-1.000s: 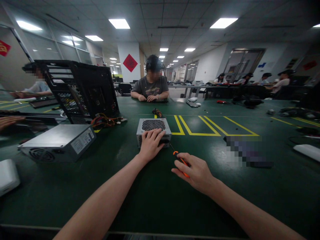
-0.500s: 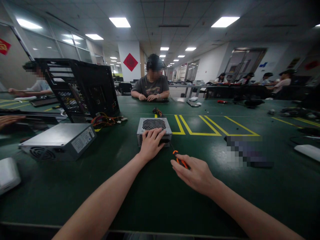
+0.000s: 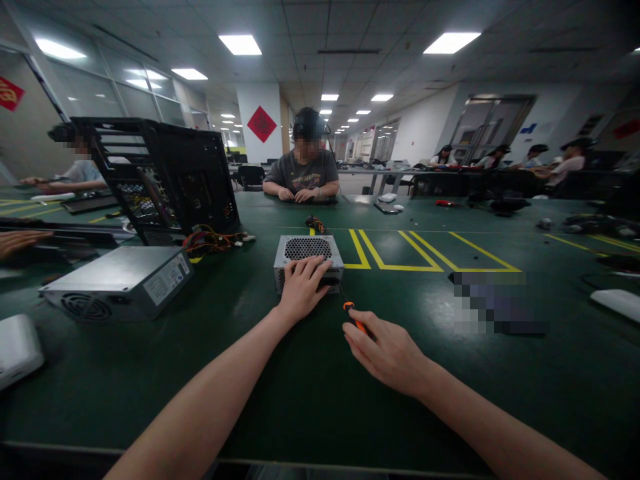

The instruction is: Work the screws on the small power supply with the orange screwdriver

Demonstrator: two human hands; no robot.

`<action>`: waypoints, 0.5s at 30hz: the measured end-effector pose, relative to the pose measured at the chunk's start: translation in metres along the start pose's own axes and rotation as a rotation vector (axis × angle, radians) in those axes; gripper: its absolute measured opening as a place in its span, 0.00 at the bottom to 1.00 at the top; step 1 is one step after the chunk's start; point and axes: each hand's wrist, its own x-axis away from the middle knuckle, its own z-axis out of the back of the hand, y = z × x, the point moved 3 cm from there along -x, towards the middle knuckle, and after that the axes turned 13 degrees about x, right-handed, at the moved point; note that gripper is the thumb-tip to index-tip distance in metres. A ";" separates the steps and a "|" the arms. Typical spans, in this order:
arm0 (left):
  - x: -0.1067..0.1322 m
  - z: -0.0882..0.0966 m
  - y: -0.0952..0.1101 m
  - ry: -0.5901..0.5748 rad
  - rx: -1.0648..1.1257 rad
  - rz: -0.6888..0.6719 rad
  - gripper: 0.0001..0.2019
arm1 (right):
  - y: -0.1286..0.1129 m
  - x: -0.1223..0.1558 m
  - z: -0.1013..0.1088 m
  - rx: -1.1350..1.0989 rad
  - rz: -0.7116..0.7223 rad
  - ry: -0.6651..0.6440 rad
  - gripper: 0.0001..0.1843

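Left hand [image 3: 301, 285] spread over a small silver-grey metal box [image 3: 306, 247], right hand [image 3: 389, 345] closed around an orange-and-black screwdriver [image 3: 349, 306]

In the head view, the fingers of the left hand lie slightly apart across the near part of the box's top, with the thumb extended along its near face; the palm faces down. The right hand's fingers are curled round the screwdriver's handle, so that only its forward end shows. The thin metal shaft points far and left, to the box's near right corner; whether the tip touches it is too fine to tell.

The box sits upright in the middle of the smooth, dark green tabletop [image 3: 280, 420]. Its top has a rounded panel of honeycomb mesh; the near face shows small perforations at left and a dark recess at right, partly covered by the hand. A bundle of black and orange cables [image 3: 315, 224] lies at its far side.

To the left stands a larger, flat-topped grey metal box [image 3: 117, 272] with a round slotted fan grille and a white label. Behind it rises a black, open-framed computer case [image 3: 197, 180], with loose coloured wires [image 3: 213, 240] near its base. Yellow tape lines [image 3: 410, 269] mark the table to the right.
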 end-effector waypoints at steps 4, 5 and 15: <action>0.000 0.000 0.001 0.008 -0.008 -0.002 0.23 | 0.007 -0.001 0.004 0.058 -0.071 0.037 0.07; 0.000 0.000 0.001 0.009 -0.009 -0.001 0.23 | 0.008 -0.001 0.005 0.053 -0.086 0.044 0.07; 0.000 0.000 0.000 0.002 -0.004 0.008 0.23 | 0.007 -0.004 0.004 0.032 -0.058 0.074 0.06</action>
